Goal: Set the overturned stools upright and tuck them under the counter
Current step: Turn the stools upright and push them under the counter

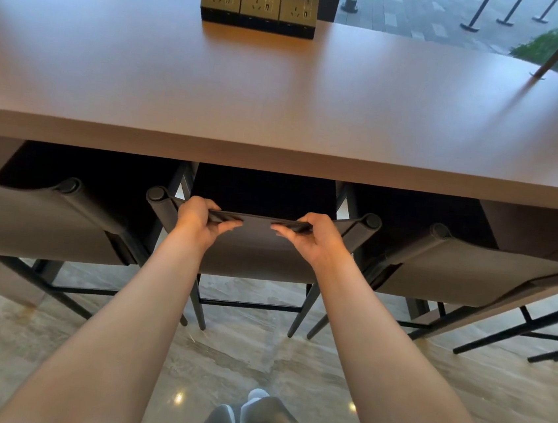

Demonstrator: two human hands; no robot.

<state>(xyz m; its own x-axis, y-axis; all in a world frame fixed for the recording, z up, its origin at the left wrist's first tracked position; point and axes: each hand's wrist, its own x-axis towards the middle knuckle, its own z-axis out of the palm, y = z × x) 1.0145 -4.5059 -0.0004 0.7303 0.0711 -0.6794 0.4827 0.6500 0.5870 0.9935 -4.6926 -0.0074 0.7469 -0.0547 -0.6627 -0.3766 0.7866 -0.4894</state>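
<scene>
1. Stool (pixel 255 257) in the middle of three: it stands upright on its dark metal legs on the marbled floor (pixel 238 355). Its far end reaches into the shadow below the counter's (pixel 281 108) front edge, and most of the brown seat lies on the near side.
2. The left hand (pixel 197 220) pinches the dark strip (pixel 259 221) along the stool's far edge, fingers curled over the top and thumb pressed underneath.
3. The right hand (pixel 316 237) pinches the same strip nearer its right end in the same way (the two thumbs point toward each other, apart).
4. A left stool (pixel 35 220) and a right stool (pixel 464 268) stand upright just beside the middle one, their far ends also at the counter's edge.
5. Three brass-coloured socket blocks (pixel 259 4) sit side by side, touching, at the counter's far edge; any marks on their faces are too small to read.
</scene>
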